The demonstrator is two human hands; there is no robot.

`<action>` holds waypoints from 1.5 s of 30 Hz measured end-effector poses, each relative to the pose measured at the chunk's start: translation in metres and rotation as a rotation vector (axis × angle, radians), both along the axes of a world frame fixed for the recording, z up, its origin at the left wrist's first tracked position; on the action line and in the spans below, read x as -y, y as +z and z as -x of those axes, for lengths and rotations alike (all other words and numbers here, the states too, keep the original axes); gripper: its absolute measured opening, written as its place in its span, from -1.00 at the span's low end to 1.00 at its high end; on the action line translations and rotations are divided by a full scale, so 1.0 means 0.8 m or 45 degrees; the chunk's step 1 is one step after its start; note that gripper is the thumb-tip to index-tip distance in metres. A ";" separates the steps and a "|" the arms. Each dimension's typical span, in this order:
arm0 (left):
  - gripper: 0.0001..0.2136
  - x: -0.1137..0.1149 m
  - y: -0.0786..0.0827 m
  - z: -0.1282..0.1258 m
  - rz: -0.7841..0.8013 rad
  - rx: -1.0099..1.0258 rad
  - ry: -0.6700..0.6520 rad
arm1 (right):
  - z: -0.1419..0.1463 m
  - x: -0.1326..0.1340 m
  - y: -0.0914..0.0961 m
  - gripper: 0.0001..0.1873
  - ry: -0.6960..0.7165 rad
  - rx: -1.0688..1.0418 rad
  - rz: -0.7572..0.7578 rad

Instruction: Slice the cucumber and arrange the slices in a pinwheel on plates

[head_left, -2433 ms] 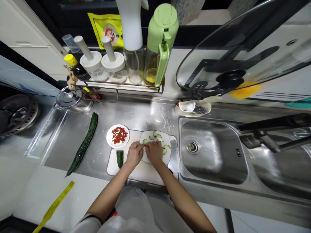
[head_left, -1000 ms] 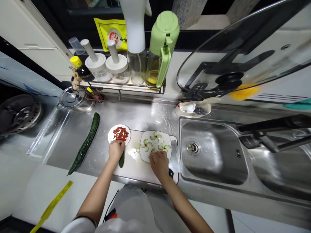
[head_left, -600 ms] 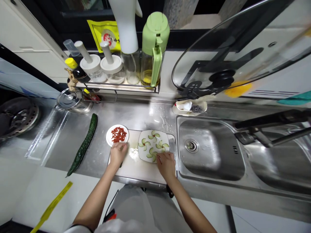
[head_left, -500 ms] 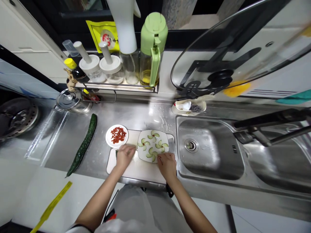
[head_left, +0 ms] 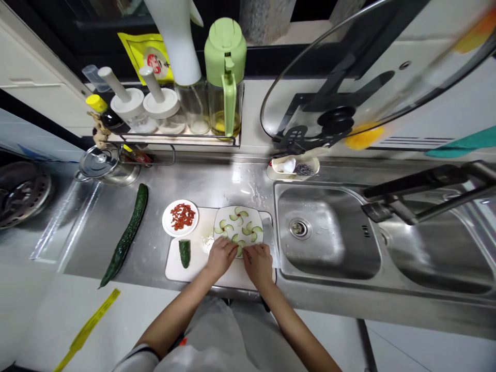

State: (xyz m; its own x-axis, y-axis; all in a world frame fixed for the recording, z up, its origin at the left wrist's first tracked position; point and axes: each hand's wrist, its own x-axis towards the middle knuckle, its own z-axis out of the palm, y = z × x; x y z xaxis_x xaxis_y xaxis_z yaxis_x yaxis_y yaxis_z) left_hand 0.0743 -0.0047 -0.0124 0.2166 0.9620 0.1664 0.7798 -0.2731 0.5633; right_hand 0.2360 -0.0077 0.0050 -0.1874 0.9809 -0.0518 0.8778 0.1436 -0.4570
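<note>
A white squarish plate [head_left: 256,217] on the cutting board [head_left: 174,272] carries thin cucumber slices [head_left: 252,232] arranged in pinwheel shapes, some with a red centre. At the plate's front edge my left hand [head_left: 222,257] and my right hand [head_left: 259,262] are close together. Both have closed fingertips at the front pinwheel, partly covering it; whatever they pinch is too small to make out. Left of my left hand, a cut piece of cucumber [head_left: 185,253] lies on the board. A round white dish [head_left: 166,221] of chopped red bits [head_left: 182,216] is at the board's back left corner.
A whole cucumber [head_left: 126,235] lies on the steel counter at left, near a lidded pot [head_left: 116,170]. To the right is a double sink [head_left: 329,232] with a faucet [head_left: 418,191]. Bottles and jars fill a rack [head_left: 182,140] behind, beside a hanging glass lid [head_left: 310,98].
My left hand has moved right, from beside the red bits to the plate's front edge, uncovering the cut cucumber piece. My right hand stays at the plate. The view has shifted slightly.
</note>
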 end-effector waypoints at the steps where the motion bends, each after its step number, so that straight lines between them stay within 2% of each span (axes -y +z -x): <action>1: -0.85 0.000 0.000 0.000 0.002 -0.009 -0.005 | 0.001 0.000 -0.001 -0.83 0.002 -0.001 -0.007; 6: -0.84 -0.001 -0.003 0.000 0.008 -0.041 -0.012 | 0.006 -0.003 -0.003 -0.82 0.035 -0.025 -0.066; 18: -0.79 -0.001 -0.002 0.001 -0.019 -0.123 -0.039 | 0.010 -0.008 -0.003 -0.78 0.084 -0.020 -0.030; 29: -0.79 0.002 0.007 0.014 -0.001 -0.022 0.017 | 0.000 -0.011 0.004 -0.79 0.063 -0.046 -0.038; 33: -0.76 0.004 0.011 0.027 0.006 0.067 0.126 | -0.016 -0.010 0.004 -0.77 0.033 -0.093 -0.055; 37: -0.71 0.009 0.014 0.047 0.054 0.185 0.370 | -0.040 -0.012 0.000 -0.74 -0.098 -0.103 -0.068; 41: -0.65 0.014 0.011 0.060 0.253 0.286 0.648 | -0.056 -0.018 -0.006 -0.69 -0.274 -0.074 -0.071; 45: -0.62 0.014 0.004 0.056 0.532 0.451 0.692 | -0.053 -0.025 -0.008 -0.65 -0.305 -0.077 0.026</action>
